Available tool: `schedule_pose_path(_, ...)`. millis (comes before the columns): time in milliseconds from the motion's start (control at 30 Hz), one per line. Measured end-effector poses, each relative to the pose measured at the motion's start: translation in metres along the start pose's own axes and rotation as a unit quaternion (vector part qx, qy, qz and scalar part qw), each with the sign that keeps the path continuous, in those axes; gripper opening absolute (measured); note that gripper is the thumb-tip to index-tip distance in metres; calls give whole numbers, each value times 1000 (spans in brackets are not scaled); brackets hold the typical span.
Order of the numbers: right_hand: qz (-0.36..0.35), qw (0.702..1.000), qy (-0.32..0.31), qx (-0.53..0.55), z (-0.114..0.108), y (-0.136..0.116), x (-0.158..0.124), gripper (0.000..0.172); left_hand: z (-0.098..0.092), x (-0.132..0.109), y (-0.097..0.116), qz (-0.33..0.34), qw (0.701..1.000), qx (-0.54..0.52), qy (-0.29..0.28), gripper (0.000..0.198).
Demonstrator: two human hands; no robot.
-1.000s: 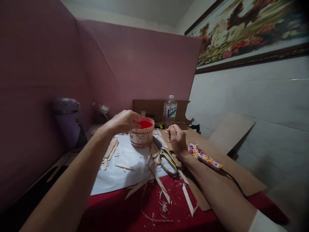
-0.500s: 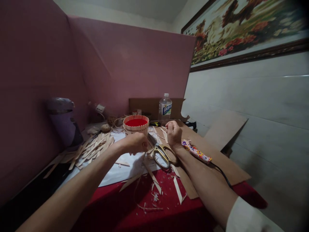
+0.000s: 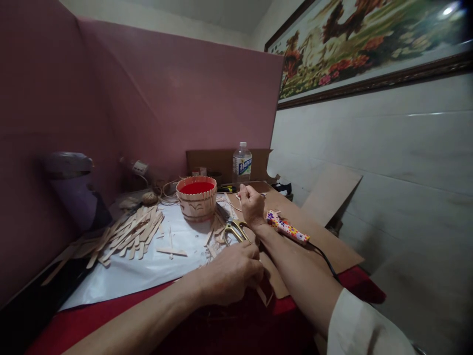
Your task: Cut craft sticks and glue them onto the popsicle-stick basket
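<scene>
While the left hand (image 3: pixel 232 273) is low over the near edge of the bench (image 3: pixel 74 320), its fingers curl downward with the tips hidden; can't tell if they're apart, together or clamped on anything. A pale strip (image 3: pixel 263 296) shows just below them. Right hand (image 3: pixel 253 206) is farther back, over the cardboard (image 3: pixel 321 256), fingers bent inward; a small pale bit shows by the tips, can't tell if it's gripped. Scissors (image 3: pixel 236 230) lie between the two hands, handles toward the person, partly covered by the left hand. Flowered gun (image 3: pixel 288 228) is just beside the right wrist, black cord (image 3: pixel 325 256) running off toward the bench's right edge. Bucket (image 3: pixel 195 208), wood-sided, red inside, stands upright on the white sheet (image 3: pixel 148 273), left of the scissors, apart from both hands. Stick pile (image 3: pixel 133 230) is on the sheet's left side, twine ball (image 3: pixel 150 198) behind it. Bottle (image 3: pixel 242 160) is upright behind the right hand. Purple flask (image 3: pixel 74 197), blurred, far left.
</scene>
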State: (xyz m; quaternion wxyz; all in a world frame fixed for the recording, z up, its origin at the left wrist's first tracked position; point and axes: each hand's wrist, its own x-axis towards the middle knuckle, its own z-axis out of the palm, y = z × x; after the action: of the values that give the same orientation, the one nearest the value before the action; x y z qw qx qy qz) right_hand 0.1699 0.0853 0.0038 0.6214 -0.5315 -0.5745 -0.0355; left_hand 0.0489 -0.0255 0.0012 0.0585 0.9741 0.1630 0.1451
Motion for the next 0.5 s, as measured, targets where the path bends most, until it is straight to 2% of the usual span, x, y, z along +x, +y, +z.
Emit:
schedule_pose_path(67,0,1000,2,0,-1,-1,0,39,1,-1,-1,1,1000,-8,8,4)
schedule_pose_path(200,12,999,36,15,-5,-2,4,41,1,-3,-1,3,999,-39,31,14)
schedule_pose_path(300,34,995,77,48,-7,2,8,42,-1,-5,-7,-90,983,-104,119,10)
schedule_pose_path(367,49,991,96,73,-7,6,11,38,-4,-6,-15,-175,945,-191,198,8)
schedule_pose_path(433,61,988,106,97,-6,11,14,33,-11,-10,-28,-230,893,-286,262,13)
schedule_pose_path(500,65,986,101,115,-5,15,15,29,-20,-16,-44,-296,847,-324,301,13)
